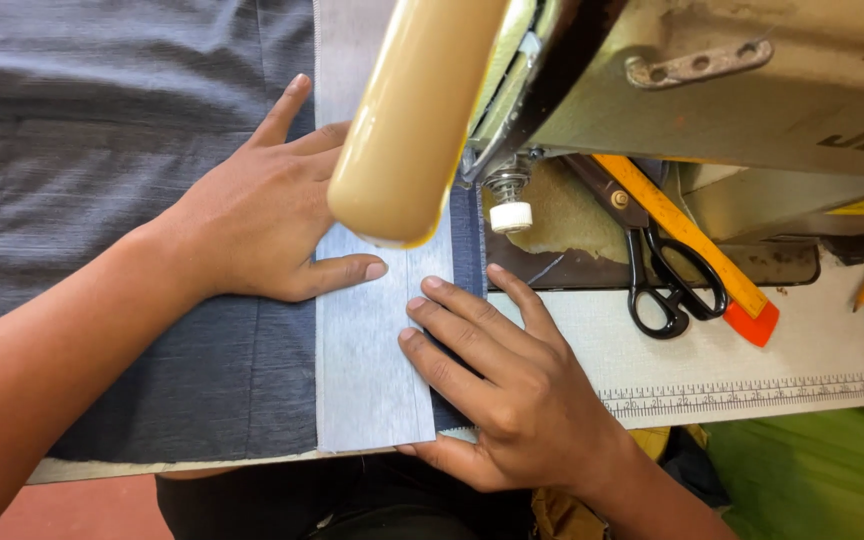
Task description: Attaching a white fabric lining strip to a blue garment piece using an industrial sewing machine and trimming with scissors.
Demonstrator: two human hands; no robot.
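Pale blue strip (367, 370) lies flat on the dark denim panel (102, 200), running lengthwise from the table's near edge up under the sewing machine head (652, 90). A crease or seam line runs along the strip, just right of its middle.

Left hand (262, 215), left of the machine head: spread flat, palm down on the denim, thumb tip on the strip's left part, fingers reaching toward the needle area. Grips nothing, only presses.

Right hand (497, 385), below the machine head: fingers extended and flat, fingertips on the strip's right edge where it meets the denim, thumb at the near table edge. Also holds nothing.

Needle itself hidden behind the cream-coloured machine arm; cannot tell whether the presser foot is down.

To do this well, I judge: keep both palms light, hold the strip's edge parallel to the seam line, feed evenly, keep fingertips short of the needle.

Right of the machine head: black scissors (667, 285) and an orange-yellow ruler (692, 235) on the bed; printed measuring scale (742, 393) along the table front.
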